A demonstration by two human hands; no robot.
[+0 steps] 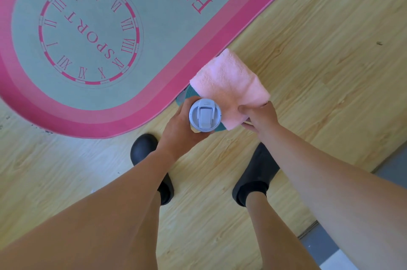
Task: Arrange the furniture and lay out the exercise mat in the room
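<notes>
We stand just near the pink-bordered grey exercise mat [92, 34], laid flat, running far-right; left hand [178, 124] grips a pale lidded bottle [204, 114], right hand [261, 115] pinches a folded pink towel [229, 85].

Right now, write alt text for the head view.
Seen from above, a person's left hand grips a bottle with a pale flip lid while the right hand holds a folded pink towel. Beyond them, a pink-bordered exercise mat lies flat on the wooden floor.
</notes>
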